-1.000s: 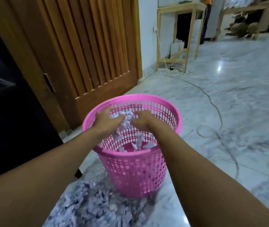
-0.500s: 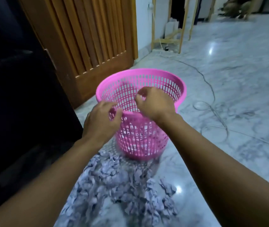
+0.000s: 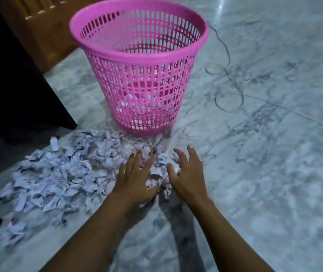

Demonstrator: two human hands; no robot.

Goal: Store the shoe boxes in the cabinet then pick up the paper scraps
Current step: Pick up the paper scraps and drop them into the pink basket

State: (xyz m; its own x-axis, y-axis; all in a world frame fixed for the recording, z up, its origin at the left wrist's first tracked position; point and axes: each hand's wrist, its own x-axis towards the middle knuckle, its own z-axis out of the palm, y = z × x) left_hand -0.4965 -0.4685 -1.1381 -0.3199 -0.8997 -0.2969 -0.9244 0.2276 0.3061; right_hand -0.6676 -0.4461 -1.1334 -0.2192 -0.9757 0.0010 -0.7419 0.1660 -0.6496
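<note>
A heap of crumpled white paper scraps (image 3: 58, 177) lies spread over the marble floor, in front of a pink mesh basket (image 3: 141, 46) that stands upright with a few scraps showing through its lower wall. My left hand (image 3: 135, 177) lies flat with fingers spread on the right end of the heap. My right hand (image 3: 186, 173) hovers just right of it, fingers spread and slightly bent, with a clump of scraps between the two hands. Neither hand holds anything. No shoe boxes are in view.
A dark cabinet side (image 3: 9, 75) fills the left edge, with a wooden slatted door (image 3: 44, 20) behind it. A thin cable (image 3: 229, 99) loops over the floor to the right of the basket. Bare marble floor (image 3: 274, 173) stretches to the right.
Both hands dropped scraps into the basket, drew back from its rim and came down onto the heap on the floor. The view tilted downward.
</note>
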